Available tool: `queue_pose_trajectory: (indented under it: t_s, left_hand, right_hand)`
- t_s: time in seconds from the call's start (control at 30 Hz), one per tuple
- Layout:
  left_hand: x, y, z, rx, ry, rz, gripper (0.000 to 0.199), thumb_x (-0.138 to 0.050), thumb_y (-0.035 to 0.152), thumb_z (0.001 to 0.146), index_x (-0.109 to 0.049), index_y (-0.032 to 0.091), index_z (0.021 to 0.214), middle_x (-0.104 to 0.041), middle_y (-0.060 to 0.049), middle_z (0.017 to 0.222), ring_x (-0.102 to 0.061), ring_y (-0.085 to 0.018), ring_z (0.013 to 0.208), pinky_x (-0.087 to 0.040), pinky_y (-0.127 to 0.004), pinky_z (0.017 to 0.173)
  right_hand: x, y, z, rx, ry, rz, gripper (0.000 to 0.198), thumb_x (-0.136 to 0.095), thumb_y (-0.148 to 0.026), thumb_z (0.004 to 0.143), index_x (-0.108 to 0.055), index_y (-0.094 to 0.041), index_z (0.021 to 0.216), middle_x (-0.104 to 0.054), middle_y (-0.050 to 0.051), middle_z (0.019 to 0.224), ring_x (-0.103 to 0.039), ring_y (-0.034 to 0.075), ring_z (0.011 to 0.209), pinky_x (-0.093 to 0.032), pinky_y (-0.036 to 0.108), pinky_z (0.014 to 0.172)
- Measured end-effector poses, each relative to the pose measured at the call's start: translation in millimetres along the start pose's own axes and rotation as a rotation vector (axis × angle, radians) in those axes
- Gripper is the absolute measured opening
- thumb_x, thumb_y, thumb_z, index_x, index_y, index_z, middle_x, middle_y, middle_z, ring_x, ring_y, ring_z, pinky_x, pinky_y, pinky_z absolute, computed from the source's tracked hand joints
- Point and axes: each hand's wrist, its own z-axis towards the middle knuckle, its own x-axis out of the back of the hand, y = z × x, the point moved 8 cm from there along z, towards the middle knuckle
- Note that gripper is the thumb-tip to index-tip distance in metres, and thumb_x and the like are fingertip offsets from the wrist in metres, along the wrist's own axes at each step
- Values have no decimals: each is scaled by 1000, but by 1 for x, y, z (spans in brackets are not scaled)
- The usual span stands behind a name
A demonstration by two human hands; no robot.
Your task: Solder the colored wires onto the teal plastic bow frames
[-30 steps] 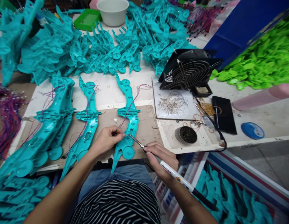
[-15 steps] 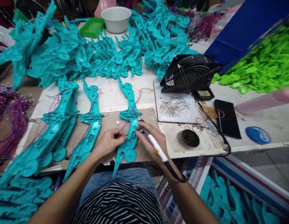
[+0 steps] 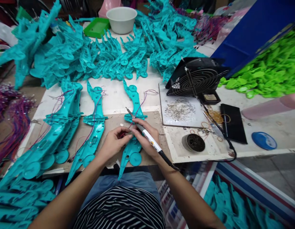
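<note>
A teal plastic shell lies lengthwise in front of me, a thin purple-red wire pair running along it. Over its lower half, my left hand pinches the wires, fingers closed. My right hand grips a white-and-grey soldering iron, its tip pointing up and left above the shell's crosspiece. The fingertips of both hands nearly meet over the shell and hide its middle. To the left lie another wired shell and a stack of shells.
A black fan stands on a white board strewn with solder bits. Right of my hands are a round tin, a black box and a blue lid. Teal shells heap across the back; green parts pile at right.
My right hand has moved left toward my left hand, and the iron's tip has swung left and slightly up. The left hand stays at the shell, and the view has shifted slightly.
</note>
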Motion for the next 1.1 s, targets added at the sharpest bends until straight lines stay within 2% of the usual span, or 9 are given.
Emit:
queue_pose_trajectory:
  t_s: [0.17, 0.27, 0.37, 0.47, 0.63, 1.1]
  left_hand:
    - [-2, -1, 2, 53, -2, -40, 30, -79, 38, 58, -69, 13, 72, -61, 1, 62, -49, -8, 57, -37, -20, 54]
    - [-4, 0, 3, 67, 14, -11, 26, -78, 35, 59, -69, 13, 70, -61, 1, 60, -49, -8, 55, -37, -20, 53]
    - [-6, 5, 4, 10, 48, 110, 19, -73, 30, 62, -71, 13, 70, -66, -1, 65, -54, -11, 59, -41, -22, 57]
    - [-10, 8, 4, -56, 74, 285, 13, -68, 25, 67, -71, 13, 70, -68, -2, 67, -57, -12, 62, -43, -23, 60]
    - [-17, 15, 6, -158, 95, 533, 8, -64, 17, 71, -71, 14, 72, -68, -2, 70, -57, -14, 65, -42, -25, 63]
    - [-29, 22, 4, -300, 105, 782, 7, -63, 11, 74, -68, 15, 71, -67, -1, 72, -58, -14, 67, -41, -25, 64]
  right_hand:
    - [10, -3, -11, 37, 61, -76, 26, -60, -26, 88, -66, -25, 113, -71, 3, 106, -67, 16, 91, -55, 30, 84]
    - [32, -13, -24, 106, 140, -154, 26, -55, -30, 92, -66, -25, 116, -70, 5, 101, -66, 16, 90, -54, 31, 82]
    - [56, -26, -44, 162, 226, -205, 25, -54, -26, 93, -67, -23, 113, -69, 5, 95, -66, 17, 86, -54, 30, 77]
    - [68, -33, -61, 183, 241, -218, 20, -56, -15, 89, -70, -21, 102, -69, 5, 87, -66, 16, 80, -53, 29, 71]
    - [66, -34, -74, 230, 225, -172, 20, -55, -7, 86, -69, -18, 95, -68, 6, 79, -65, 16, 75, -53, 30, 66]
    - [62, -30, -77, 268, 145, -178, 24, -56, -4, 84, -68, -19, 99, -65, 5, 78, -64, 15, 76, -53, 30, 66]
